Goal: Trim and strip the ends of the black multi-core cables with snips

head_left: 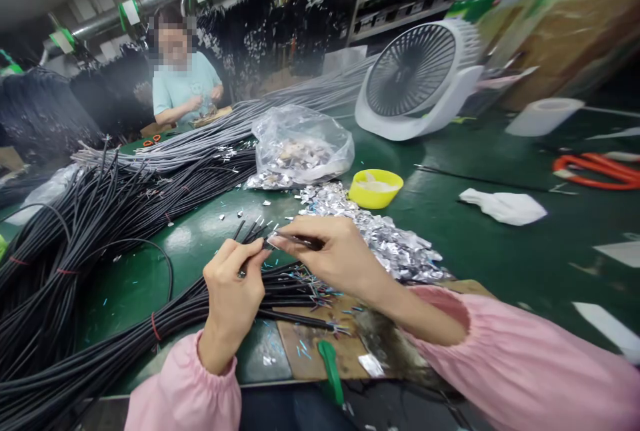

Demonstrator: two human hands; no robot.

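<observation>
My left hand [235, 278] is closed in a pinch on the end of a black cable, most of it hidden by the fingers. Just to its right, my right hand [335, 251] is closed around a slim dark tool [311, 242], its kind hidden by my fingers. A small silvery bit shows at my right fingertips, near the cable end. Under both hands lies a bundle of black cables [190, 304], bound with a red tie, its stripped ends showing coloured wires [317, 291]. A heap of silver foil pieces [400, 244] lies beyond my right hand.
Behind the foil stand a yellow dish [376, 189] and a clear plastic bag [305, 144] of foil pieces. A white fan [420, 78] stands farther back. Orange-handled scissors [595, 171] lie right; black cables [75, 251] pile left. A co-worker [185, 88] sits across the table.
</observation>
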